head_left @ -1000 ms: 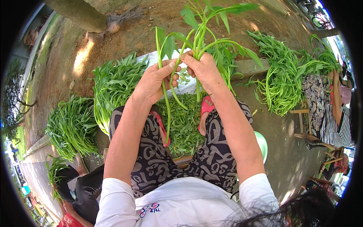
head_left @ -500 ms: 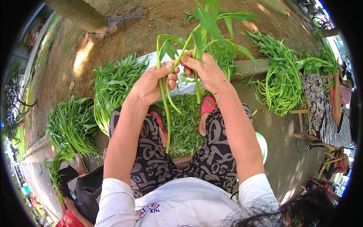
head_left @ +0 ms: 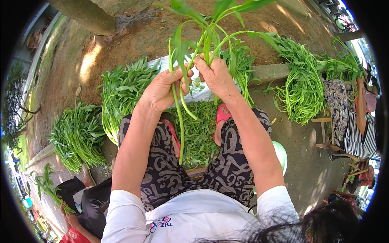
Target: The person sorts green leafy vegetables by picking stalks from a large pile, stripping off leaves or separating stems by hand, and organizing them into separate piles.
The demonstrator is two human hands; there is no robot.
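Both my hands are raised close together in front of my knees. My left hand (head_left: 162,89) is closed around long water spinach stems (head_left: 180,133), whose cut ends hang down over my lap. Leafy water spinach shoots (head_left: 207,42) rise from my right hand (head_left: 216,77), its thumb and fingers pinched on their stems. The leaves cross in front of my left fingers, so exactly which stem lies in which hand is partly hidden. Below, between my pink sandals, loose picked leaves (head_left: 196,121) cover the ground, with a white sheet (head_left: 204,94) just beyond.
Water spinach heaps lie at left (head_left: 125,87), farther left (head_left: 77,133) and right (head_left: 300,89). A low kerb (head_left: 269,73) runs behind. At lower left another person's hand (head_left: 72,220) holds a bunch of greens (head_left: 48,186). Someone in stripes (head_left: 360,135) sits at right near wooden stools (head_left: 324,131).
The shoots in my right hand have swung upright and spread leftward, and their stem ends no longer hang below it. My hands barely moved. The other person's bunch at lower left has shifted left.
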